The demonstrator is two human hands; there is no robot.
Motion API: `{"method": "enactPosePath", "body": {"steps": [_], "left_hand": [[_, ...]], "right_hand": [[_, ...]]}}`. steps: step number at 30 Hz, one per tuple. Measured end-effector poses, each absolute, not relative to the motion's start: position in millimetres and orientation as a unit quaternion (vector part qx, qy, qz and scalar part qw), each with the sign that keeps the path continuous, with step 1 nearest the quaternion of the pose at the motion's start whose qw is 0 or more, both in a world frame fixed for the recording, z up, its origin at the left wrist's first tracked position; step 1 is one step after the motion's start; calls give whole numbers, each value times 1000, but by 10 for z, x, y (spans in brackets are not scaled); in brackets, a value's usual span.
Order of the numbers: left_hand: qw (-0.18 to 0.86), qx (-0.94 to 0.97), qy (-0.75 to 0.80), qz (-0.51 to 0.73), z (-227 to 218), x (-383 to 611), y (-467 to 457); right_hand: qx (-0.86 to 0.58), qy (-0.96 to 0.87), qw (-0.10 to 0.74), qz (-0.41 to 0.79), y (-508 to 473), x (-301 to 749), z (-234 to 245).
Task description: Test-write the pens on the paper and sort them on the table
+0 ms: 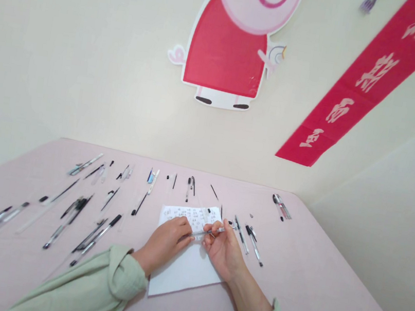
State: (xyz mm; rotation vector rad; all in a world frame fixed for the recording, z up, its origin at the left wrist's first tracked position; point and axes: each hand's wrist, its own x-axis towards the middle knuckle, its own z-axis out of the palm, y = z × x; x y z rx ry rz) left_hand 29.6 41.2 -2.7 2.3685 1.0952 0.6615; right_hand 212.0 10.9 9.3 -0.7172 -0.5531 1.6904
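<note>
While L hand (169,235) & R hand (225,251) pinch a pen (199,233) btwn them, fingers narrow, paper (177,276) below, step in hand is prob. two-handed handling of it; next move likely needs a steady grip. Fingers hide parts of it; can't tell if whole. Writing (193,212) just beyond them & loose pens (115,220) to their L: blurry.

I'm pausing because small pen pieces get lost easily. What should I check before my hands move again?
1. Left hand on the slim pen: ok, fingertips at one end.
2. Right hand on it too: ok, fingers around the other part.
3. Paper beneath both hands: ok.
4. Paper free of loose bits: not ok, a small black piece lies near its far edge.
5. Slim pen fully assembled: cannot tell, fingers hide parts of it.
</note>
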Motion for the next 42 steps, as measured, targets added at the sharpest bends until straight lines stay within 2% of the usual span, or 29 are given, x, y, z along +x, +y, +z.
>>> {"method": "enactPosePath", "body": {"steps": [22,42], "left_hand": [[233,857,397,233,3,294,412],[269,825,411,279,-43,296,415]], "right_hand": [[-308,-233,567,728,126,2143,54],[-329,-213,576,718,146,2150,12]]}}
